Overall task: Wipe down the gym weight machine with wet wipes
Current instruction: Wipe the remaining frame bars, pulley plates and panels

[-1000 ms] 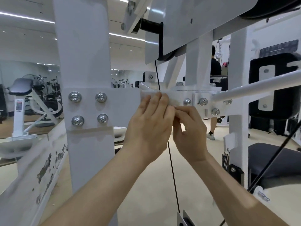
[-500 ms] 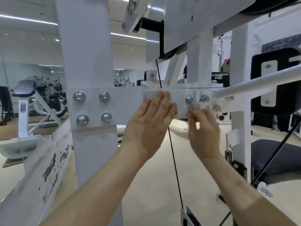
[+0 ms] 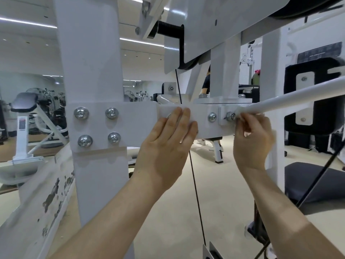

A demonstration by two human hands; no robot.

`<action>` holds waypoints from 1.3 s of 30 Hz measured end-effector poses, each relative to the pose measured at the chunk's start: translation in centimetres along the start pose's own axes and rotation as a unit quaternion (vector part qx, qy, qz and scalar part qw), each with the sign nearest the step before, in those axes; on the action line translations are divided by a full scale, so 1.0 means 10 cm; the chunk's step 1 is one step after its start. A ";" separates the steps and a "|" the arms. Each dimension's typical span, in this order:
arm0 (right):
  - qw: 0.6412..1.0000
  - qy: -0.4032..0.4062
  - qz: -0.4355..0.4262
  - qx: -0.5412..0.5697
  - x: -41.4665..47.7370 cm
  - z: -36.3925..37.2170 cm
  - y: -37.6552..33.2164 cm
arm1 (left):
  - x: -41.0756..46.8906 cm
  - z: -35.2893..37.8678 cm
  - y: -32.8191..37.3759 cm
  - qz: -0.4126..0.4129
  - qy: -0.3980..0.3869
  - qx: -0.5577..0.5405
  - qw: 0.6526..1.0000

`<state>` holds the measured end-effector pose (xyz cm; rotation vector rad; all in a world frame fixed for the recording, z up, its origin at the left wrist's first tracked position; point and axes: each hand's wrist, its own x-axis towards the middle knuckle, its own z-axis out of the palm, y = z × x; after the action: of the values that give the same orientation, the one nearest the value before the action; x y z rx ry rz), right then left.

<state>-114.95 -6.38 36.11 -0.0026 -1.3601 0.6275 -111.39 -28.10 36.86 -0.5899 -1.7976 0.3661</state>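
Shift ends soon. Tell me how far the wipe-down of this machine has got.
Done: nothing shows clearly; wiped metal looks no different. In hand: the left hand presses a wipe flat on the crossbar, the right hand curls at a bolt. Left, probably: the upright, round bar and black pad.
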 end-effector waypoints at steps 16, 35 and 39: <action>0.910 0.090 0.372 0.159 0.11 -0.05 0.23 | 0.00 0.07 0.09 -0.031 0.062 -0.017 0.997; 0.986 -0.110 -0.013 0.127 -0.48 0.06 -0.57 | -0.37 -0.10 0.13 -0.132 0.135 -0.260 0.947; 0.979 -0.095 0.141 0.111 -0.39 0.02 -0.52 | -0.58 -0.14 0.03 -0.246 0.116 -0.308 0.911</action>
<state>-113.23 -12.43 34.49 0.0457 -1.4798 1.0371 -108.68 -31.16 32.50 -0.5502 -1.7415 -0.6195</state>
